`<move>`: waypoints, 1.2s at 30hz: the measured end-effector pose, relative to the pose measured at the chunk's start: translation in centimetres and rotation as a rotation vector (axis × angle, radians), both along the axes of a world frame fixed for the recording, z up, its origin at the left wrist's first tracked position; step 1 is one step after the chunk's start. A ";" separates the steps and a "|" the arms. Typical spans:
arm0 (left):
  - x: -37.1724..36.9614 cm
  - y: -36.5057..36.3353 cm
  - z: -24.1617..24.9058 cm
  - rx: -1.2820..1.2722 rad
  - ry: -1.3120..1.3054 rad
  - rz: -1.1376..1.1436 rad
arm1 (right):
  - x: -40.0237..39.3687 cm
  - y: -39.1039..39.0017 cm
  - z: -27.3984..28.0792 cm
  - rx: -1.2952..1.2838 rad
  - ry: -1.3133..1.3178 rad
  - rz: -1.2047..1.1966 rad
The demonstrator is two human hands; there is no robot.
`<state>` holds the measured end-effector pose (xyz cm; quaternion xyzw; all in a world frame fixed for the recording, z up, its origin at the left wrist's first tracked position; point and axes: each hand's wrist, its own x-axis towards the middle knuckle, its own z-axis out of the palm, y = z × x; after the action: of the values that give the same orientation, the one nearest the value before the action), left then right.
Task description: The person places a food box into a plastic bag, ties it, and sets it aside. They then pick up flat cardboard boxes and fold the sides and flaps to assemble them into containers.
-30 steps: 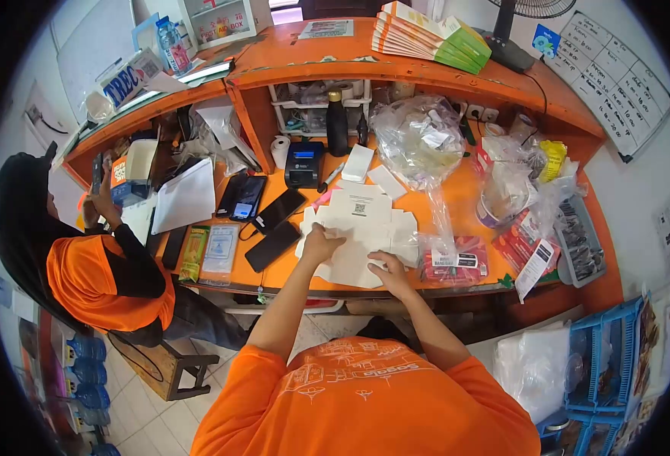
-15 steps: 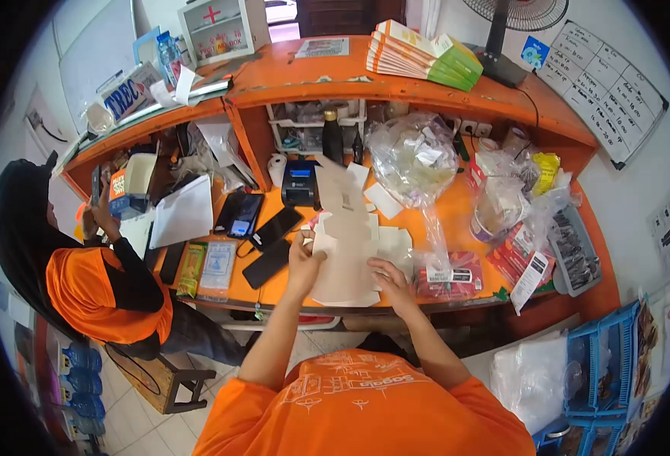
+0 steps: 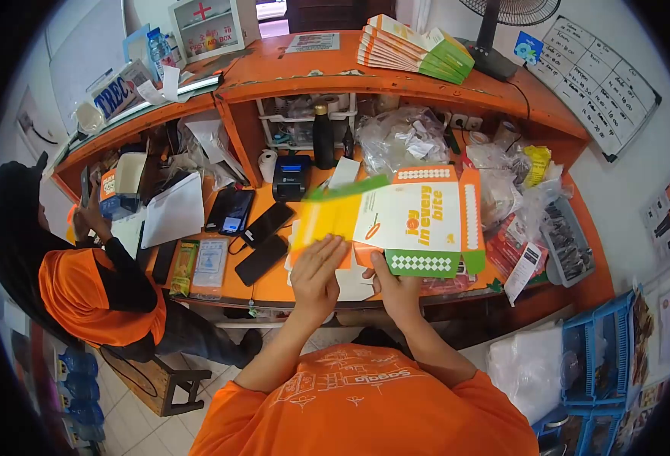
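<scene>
The curved orange worktop (image 3: 274, 288) carries a green packet (image 3: 184, 267) and a pale packet (image 3: 210, 262) side by side, dark phones (image 3: 261, 261) near them, a black printer (image 3: 291, 178), a black bottle (image 3: 323, 138), pale card (image 3: 356, 287) at the front edge and, rightward, a grey basket (image 3: 573, 277).

The cardboard box (image 3: 418, 216) is opened out, with its bright side facing up. Its white part says "joy in every bite" in yellow-orange letters, with a yellow part on the left, a blurry green strip at the top left, and orange and green flaps with white shapes around the right side. It is held up over the orange surface (image 3: 276, 287).
</scene>
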<state>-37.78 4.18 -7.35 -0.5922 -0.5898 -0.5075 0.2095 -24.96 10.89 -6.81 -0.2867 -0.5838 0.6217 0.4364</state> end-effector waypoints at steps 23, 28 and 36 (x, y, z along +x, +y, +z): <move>-1.6 3.4 -18.4 -0.718 -1.548 -0.141 | -2.2 3.7 -15.7 -0.418 -0.155 0.208; 0.2 1.9 -13.9 -0.734 -1.688 -0.232 | -2.0 3.5 -16.7 -0.386 -0.268 0.203; 0.1 1.2 -15.1 -0.648 -1.789 -0.218 | -2.2 2.9 -17.4 -0.446 -0.217 0.196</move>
<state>-37.64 5.37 -22.41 -0.0660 -0.5849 -0.6007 -0.5410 -27.18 13.79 -24.19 -0.3827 -0.5009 0.7398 0.2350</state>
